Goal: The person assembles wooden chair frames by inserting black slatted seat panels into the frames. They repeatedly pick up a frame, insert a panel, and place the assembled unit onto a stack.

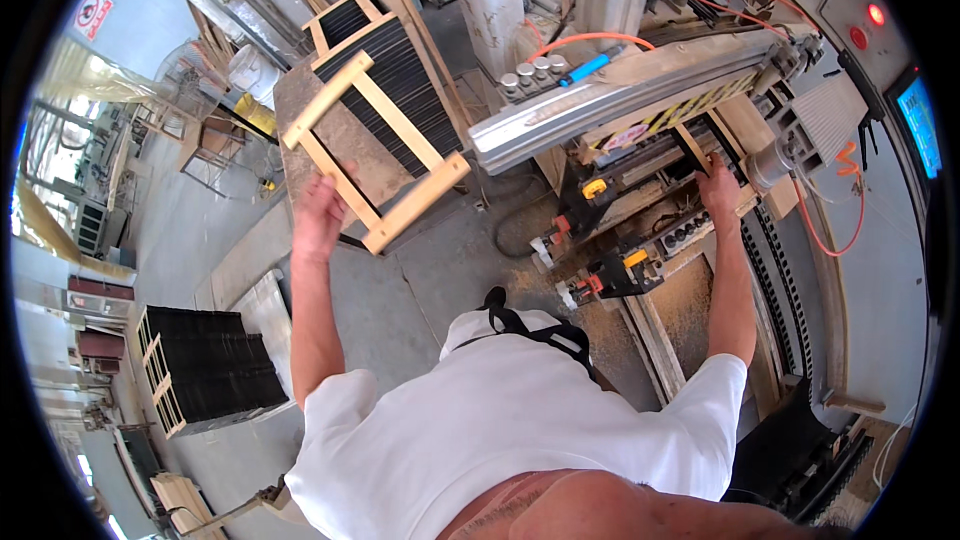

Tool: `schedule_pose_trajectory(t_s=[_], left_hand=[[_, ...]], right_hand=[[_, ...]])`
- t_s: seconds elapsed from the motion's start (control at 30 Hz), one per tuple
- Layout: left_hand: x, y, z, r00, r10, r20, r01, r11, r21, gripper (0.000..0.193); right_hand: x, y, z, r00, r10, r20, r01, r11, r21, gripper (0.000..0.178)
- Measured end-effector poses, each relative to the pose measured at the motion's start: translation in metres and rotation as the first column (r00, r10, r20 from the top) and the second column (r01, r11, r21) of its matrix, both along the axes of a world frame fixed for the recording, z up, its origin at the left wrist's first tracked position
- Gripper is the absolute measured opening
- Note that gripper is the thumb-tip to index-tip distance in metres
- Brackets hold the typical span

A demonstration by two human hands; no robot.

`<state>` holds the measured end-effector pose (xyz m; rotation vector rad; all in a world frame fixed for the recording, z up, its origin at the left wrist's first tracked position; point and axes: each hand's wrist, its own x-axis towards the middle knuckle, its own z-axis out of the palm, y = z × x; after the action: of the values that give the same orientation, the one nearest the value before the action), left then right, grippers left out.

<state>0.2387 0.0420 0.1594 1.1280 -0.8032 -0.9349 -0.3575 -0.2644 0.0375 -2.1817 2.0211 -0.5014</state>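
My left hand (318,215) is closed on the near rail of a light wooden frame (398,124). The frame has two long rails joined by two end bars and is tilted in the air over a worktable. My right hand (718,188) reaches into the machine, its fingers curled at the end of a light wooden strip (690,147). Dark material lies beside that strip; the fingertips are partly hidden. Clamps with yellow knobs (594,189) and red parts sit on the machine to the left of my right hand.
A stack of black-faced wooden frames (385,90) lies on the worktable (300,105). Another dark stack (215,365) stands on the floor at left. A metal beam (600,100) with a blue tool (588,70) on top spans the machine. Sawdust covers the machine's lower bed (675,310).
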Motion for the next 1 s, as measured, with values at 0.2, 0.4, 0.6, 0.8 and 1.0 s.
schedule_pose_trajectory(t_s=[0.2, 0.4, 0.6, 0.8, 1.0], left_hand=[[0.12, -0.085, 0.059, 1.0, -0.012, -0.018, 0.009, 0.984, -0.176, 0.031], [0.238, -0.204, 0.079, 0.998, -0.06, 0.016, 0.061, 0.996, -0.062, 0.03], [0.275, -0.274, 0.079, 0.56, -0.156, 0.814, -0.352, 0.844, 0.404, 0.049], [0.178, -0.231, 0.113, 0.094, 0.192, 0.977, -0.32, 0.935, -0.153, 0.051], [0.104, -0.23, 0.089, -0.047, -0.014, 0.999, -0.068, 0.998, 0.011, 0.056]], right_hand=[[0.026, 0.029, 0.024, 0.975, 0.034, 0.218, 0.038, 0.947, -0.318, 0.05], [0.125, 0.123, 0.071, 0.795, 0.015, 0.606, 0.129, 0.972, -0.194, 0.035], [0.157, 0.204, 0.036, 0.647, -0.103, 0.755, 0.267, 0.959, -0.099, 0.036], [0.155, 0.291, -0.02, 0.44, -0.234, 0.867, 0.521, 0.853, -0.034, 0.033], [0.123, 0.369, -0.074, 0.342, -0.48, 0.808, 0.709, 0.696, 0.113, 0.033]])
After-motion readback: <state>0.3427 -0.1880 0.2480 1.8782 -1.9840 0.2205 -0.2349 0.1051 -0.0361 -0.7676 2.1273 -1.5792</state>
